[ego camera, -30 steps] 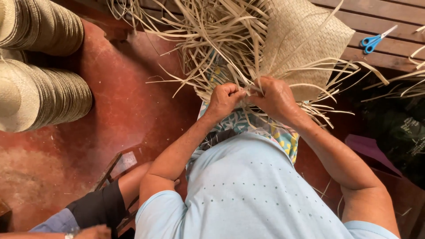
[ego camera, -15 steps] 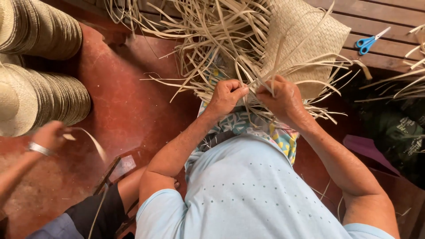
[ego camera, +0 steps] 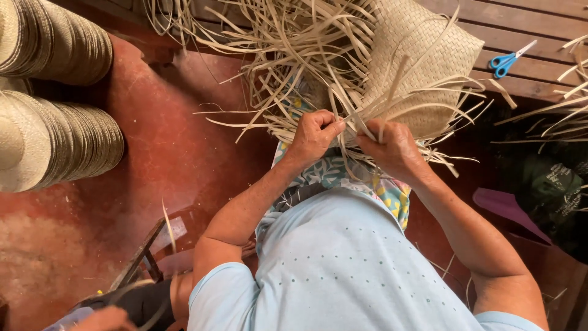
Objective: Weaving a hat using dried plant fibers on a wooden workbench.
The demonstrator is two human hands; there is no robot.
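Two hands pinch loose straw strips at the edge of a half-woven straw piece held over the lap

The red floor [ego camera: 184, 153] is the largest open stretch, bare between the person and the two stacks of woven hats [ego camera: 55, 98], which run off the left edge. The woven piece [ego camera: 422, 67] lies against the wooden planks [ego camera: 539, 37], its top cut off by the frame and its lower edge hidden behind the hands; the loose strips [ego camera: 288, 55] fan out so thickly that single ones are hard to follow. The left hand [ego camera: 313, 136] is clenched on a bunch of strips, and the right hand [ego camera: 392, 150] grips strips just beside it, knuckles nearly touching. Blue scissors [ego camera: 511, 58] lie well apart on the planks. At the bottom left another person's hand [ego camera: 107, 319] is mostly cropped
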